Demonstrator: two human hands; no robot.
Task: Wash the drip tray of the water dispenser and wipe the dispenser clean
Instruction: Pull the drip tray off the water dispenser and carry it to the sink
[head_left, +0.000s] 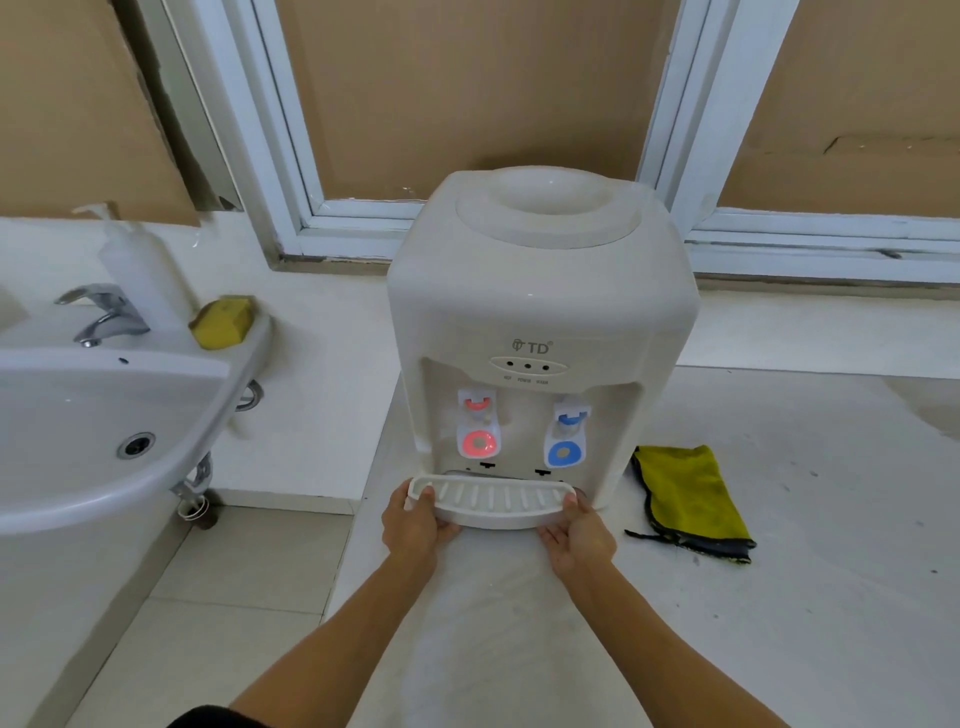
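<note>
Nearest me, my two forearms reach forward over the pale surface (519, 623) toward the dispenser (540, 332). My left hand (415, 522) grips the left end of the tray (491, 504), thumb hooked over the rim and fingers curled beneath it. My right hand (579, 530) holds the right end the same way, thumb on top of the rim, palm turned inward under the edge. The tray is a white curved piece with ribs across its top, and it sits at the foot of the dispenser, just below the two taps; I cannot tell whether it is seated in its slot or partly out. The red tap (478, 423) is on the left and the blue tap (569, 434) on the right, under a row of three small lights and a "TD" mark. The dispenser stands upright with its round top well bare of any bottle. Just beside its right base, a yellow cloth (688, 501) with a dark edge lies folded on the surface. To the left, apart from the surface, a white sink (104, 415) hangs from the wall with a chrome faucet (101, 312), a yellow sponge (223, 321) resting on its back corner, and a white pump bottle (132, 265) behind the faucet. A white-framed window (291, 156) runs behind the dispenser.
</note>
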